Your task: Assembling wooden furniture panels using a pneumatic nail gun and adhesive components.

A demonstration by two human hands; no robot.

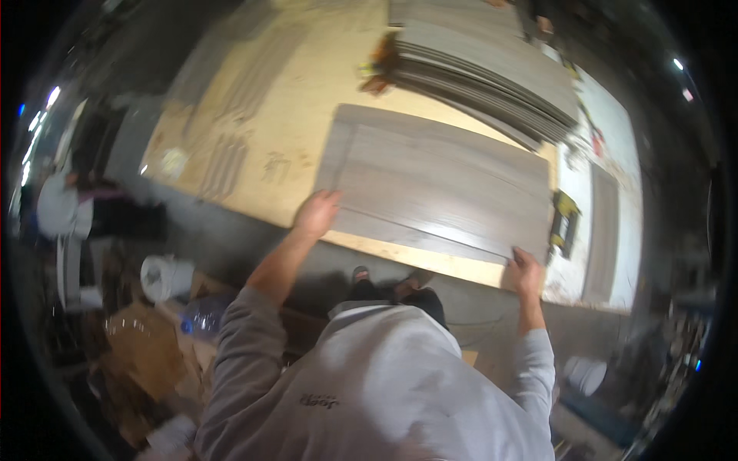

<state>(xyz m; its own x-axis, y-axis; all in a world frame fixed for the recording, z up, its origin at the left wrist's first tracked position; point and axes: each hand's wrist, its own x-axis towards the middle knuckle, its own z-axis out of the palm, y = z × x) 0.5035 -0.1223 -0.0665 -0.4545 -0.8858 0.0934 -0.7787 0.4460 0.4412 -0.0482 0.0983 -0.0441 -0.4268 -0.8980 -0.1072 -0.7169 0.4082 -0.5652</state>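
Observation:
A wide grey wood-grain panel [438,180], with border strips along its edges like a cabinet door, lies in front of me over the pale wooden worktable [261,180]. My left hand [317,213] is closed on its left edge, close to the near corner. At the near right corner, my right hand [524,270] grips the panel too, fingers curled over the edge. A yellow-green and black power tool [565,223] rests just beyond the panel's right edge, not far from my right hand.
Behind the panel rises a stack of similar grey panels [484,81]. A narrow grey board [601,230] lies on the white surface [629,200] to the right. Cardboard [146,346], a white bucket [165,278] and a large blue bottle [204,319] crowd the lower left. Another person [65,203] is at far left.

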